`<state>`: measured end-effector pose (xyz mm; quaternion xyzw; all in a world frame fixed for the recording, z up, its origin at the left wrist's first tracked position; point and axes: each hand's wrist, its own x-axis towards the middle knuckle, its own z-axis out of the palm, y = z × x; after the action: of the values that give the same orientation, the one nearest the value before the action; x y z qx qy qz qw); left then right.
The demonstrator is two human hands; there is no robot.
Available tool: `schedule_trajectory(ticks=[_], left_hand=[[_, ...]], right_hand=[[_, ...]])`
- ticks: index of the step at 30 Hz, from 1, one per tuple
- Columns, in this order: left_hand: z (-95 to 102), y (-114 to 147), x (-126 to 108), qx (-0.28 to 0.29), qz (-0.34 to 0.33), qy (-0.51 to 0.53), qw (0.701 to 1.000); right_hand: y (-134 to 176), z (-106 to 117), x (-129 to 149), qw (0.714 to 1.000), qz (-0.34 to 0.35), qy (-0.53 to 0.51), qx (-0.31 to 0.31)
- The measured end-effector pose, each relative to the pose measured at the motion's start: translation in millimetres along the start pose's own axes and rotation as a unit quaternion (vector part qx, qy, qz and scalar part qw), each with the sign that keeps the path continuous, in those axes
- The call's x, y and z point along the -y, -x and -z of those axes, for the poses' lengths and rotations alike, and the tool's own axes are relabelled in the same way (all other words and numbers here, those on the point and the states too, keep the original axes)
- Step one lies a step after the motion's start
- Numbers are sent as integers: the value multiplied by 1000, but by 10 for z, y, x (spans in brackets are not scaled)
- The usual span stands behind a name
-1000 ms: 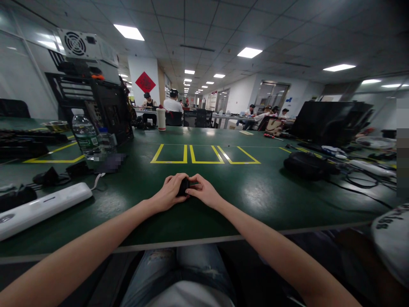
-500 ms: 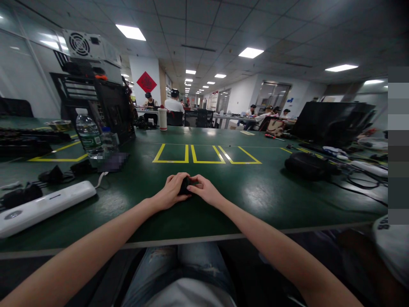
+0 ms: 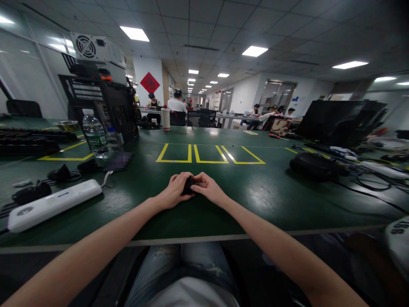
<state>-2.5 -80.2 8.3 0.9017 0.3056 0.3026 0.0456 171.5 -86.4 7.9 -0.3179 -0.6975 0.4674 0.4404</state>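
Note:
A small black rounded object (image 3: 188, 187) rests low over the green table (image 3: 198, 221), partly hidden by my fingers; its kind does not show clearly. My left hand (image 3: 177, 189) is wrapped round its left side, fingers over the top and thumb at the near side. From the right, my right hand (image 3: 207, 187) meets it with bent fingers and the thumb pressed against it. Beyond both hands, yellow tape outlines (image 3: 209, 161) mark the tabletop.
To the left are a white power strip (image 3: 57, 202), a water bottle (image 3: 96, 136) and an open computer case (image 3: 111, 102). On the right lie a black pouch (image 3: 315, 166) and cables, with a monitor (image 3: 338, 121) behind. People sit at tables further back.
The whole view has shifted slightly, so the scene appears a little further right. Both hands keep their places round the black object.

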Motion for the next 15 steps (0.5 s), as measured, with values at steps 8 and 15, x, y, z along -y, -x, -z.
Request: schedule_trajectory(ticks=[8, 15], left_hand=[[8, 4, -1, 3, 3, 4, 1000], [11, 6, 5, 2, 1, 0, 1000]], right_hand=[[44, -27, 1, 1000, 11, 20, 1], [34, -52, 93, 1000, -7, 0, -10]])
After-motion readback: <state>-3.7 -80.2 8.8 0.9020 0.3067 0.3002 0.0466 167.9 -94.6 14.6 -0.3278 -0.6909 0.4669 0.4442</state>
